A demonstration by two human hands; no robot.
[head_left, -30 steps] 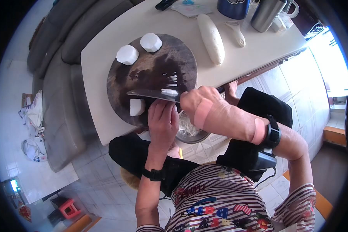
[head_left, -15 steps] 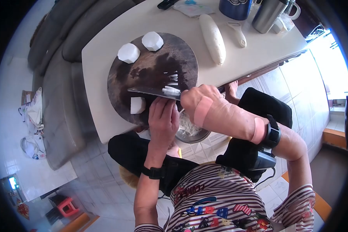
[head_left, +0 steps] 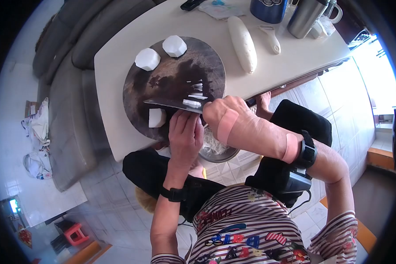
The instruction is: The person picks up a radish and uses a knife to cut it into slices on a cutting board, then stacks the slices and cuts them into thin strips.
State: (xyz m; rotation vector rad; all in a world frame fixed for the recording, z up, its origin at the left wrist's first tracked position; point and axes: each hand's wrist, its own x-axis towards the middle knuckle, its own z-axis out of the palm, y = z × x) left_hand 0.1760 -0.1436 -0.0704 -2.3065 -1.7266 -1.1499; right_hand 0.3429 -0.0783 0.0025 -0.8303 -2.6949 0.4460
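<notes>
My right hand (head_left: 226,115) grips the handle of a kitchen knife (head_left: 171,104), its blade lying across the near part of a round wooden cutting board (head_left: 138,94). Close against the blade's near side, my left hand (head_left: 185,130) has its fingers bent and pressed together; whatever they hold is hidden beneath them. Along the blade's far side lie cut white radish strips (head_left: 192,103), with several thinner ones farther up the board. A peeled radish chunk (head_left: 157,118) sits left of my left hand. Two more chunks, one on the left (head_left: 148,59) and one on the right (head_left: 174,46), stand at the board's far edge.
A whole white radish (head_left: 242,44) and a peeler (head_left: 270,38) lie on the table (head_left: 112,83) to the right. Behind them stand a blue mug (head_left: 268,9) and a steel cup (head_left: 306,20). Below the table edge, a metal bowl (head_left: 226,156) holds shredded radish.
The knife and my right hand have shifted slightly left. Freshly cut strips have separated on the blade's far side. My left hand stays nearly in place.
</notes>
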